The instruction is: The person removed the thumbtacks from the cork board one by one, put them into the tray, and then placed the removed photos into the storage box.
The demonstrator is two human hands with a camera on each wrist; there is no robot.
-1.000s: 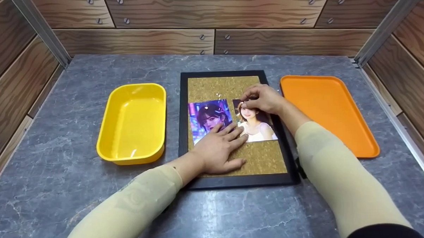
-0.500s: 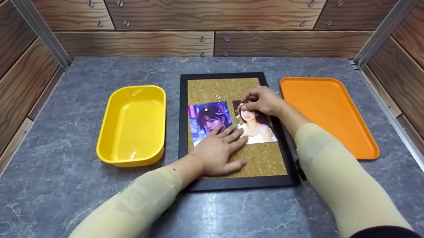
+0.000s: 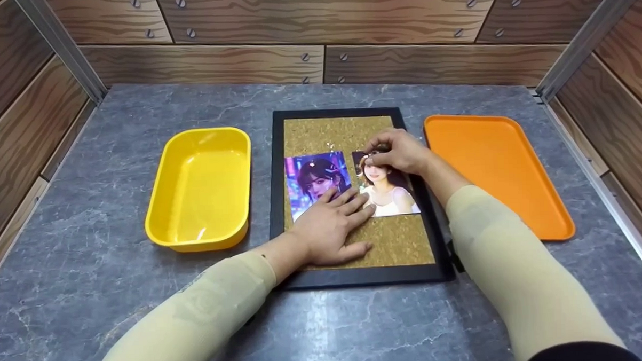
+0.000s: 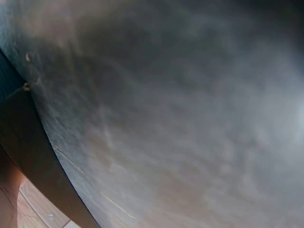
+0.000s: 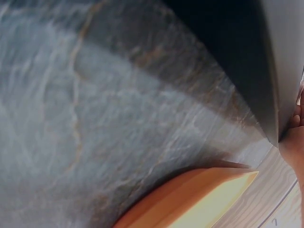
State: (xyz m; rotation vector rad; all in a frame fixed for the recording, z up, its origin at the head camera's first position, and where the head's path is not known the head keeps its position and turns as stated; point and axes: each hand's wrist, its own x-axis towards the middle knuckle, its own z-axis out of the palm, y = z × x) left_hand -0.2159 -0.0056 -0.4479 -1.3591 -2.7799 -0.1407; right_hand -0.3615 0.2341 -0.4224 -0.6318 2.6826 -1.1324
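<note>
The cork board lies on the tabletop, its long axis from 12 to 6 o'clock. On it, the purple photo and the white-top photo point toward about 12. The left hand rests over both, fingers spread; the right hand bends its fingers at the second's upper part, holding I cannot tell what.

Left sleeve: was pale yellow, faintly patterned
Right sleeve: was pale yellow; black fabric bordered its 5 o'clock end

Bright head view — glare on the tabletop — left wrist view blurred.
</note>
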